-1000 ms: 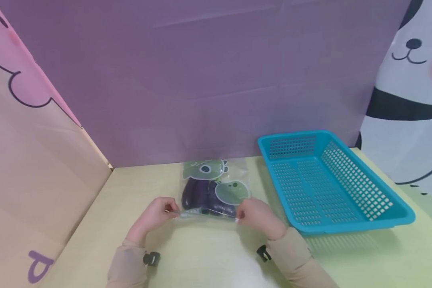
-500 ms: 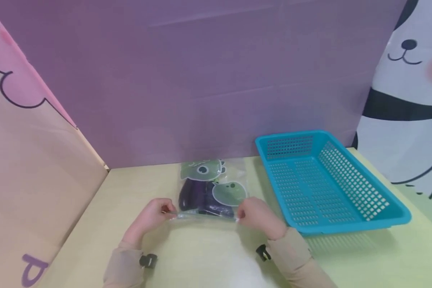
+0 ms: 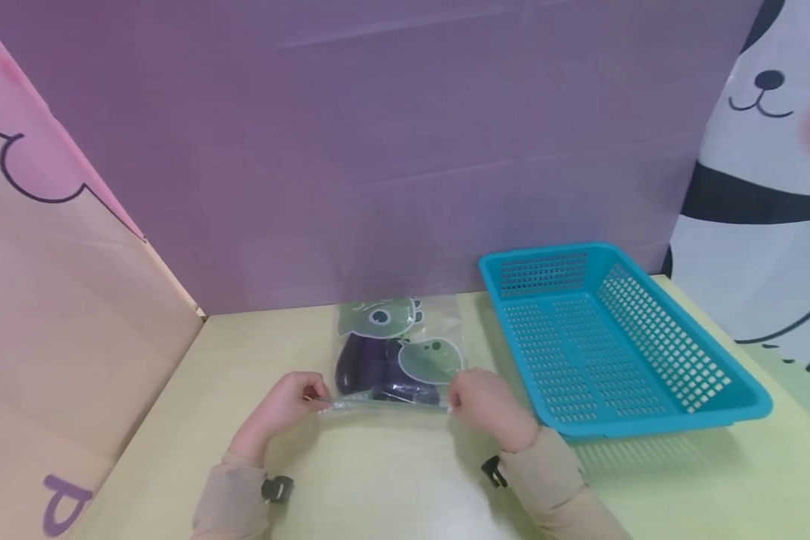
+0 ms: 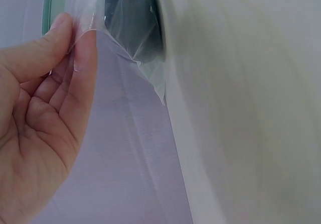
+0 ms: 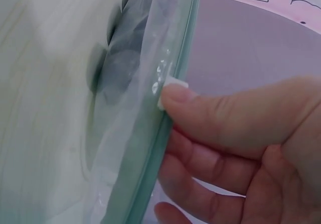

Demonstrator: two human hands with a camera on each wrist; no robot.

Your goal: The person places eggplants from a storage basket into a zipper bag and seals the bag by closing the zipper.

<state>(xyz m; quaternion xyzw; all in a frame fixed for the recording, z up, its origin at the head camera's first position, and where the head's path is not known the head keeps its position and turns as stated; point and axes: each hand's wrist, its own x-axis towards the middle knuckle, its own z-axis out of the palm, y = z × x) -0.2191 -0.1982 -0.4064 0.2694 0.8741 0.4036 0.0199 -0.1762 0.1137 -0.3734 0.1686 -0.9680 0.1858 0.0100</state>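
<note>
A clear zip bag (image 3: 439, 311) printed with green cartoon animals lies flat at the back of the table, its mouth toward me. Dark purple eggplants (image 3: 367, 364) show through the film. My left hand (image 3: 297, 401) pinches the left end of the mouth between thumb and fingers; the left wrist view shows the thin film (image 4: 150, 76) hanging beside them. At the right end, my right hand (image 3: 489, 405) pinches a white slider (image 5: 176, 81) on the green zip strip (image 5: 153, 163), thumb on top and fingers curled beneath.
A turquoise mesh basket (image 3: 574, 352) stands on the table (image 3: 378, 480) to the right of the bag. Behind runs a purple backdrop (image 3: 378, 150). Panels with cartoon animals (image 3: 749, 262) flank both sides.
My right hand has slid slightly right along the bag's mouth with the slider. The left hand keeps its pinch on the left end. The whole head view shifted a little early on.
</note>
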